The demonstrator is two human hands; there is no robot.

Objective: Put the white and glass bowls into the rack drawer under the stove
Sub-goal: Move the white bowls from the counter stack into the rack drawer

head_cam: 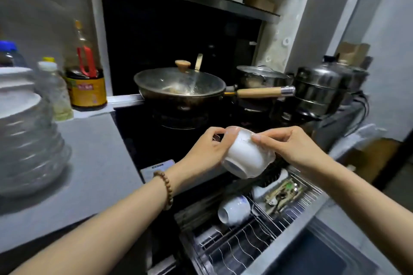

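A white bowl (244, 154) hangs tilted in the air in front of the stove, its foot towards me, with a second rim showing around it. My left hand (206, 148) grips its rim on the left and my right hand (287, 144) pinches the rim on the right. Below them the wire rack drawer (241, 245) stands pulled out under the stove. One white bowl with blue marks (233, 209) lies on its side in the rack. A stack of glass and white bowls (24, 131) stands upside down on the grey counter at the left.
A lidded wok (180, 86) with a wooden handle sits on the stove, with a steel pot (261, 77) and a steamer (321, 89) to its right. Bottles (86, 73) stand at the counter's back. Cutlery (282, 192) lies in the rack's right part.
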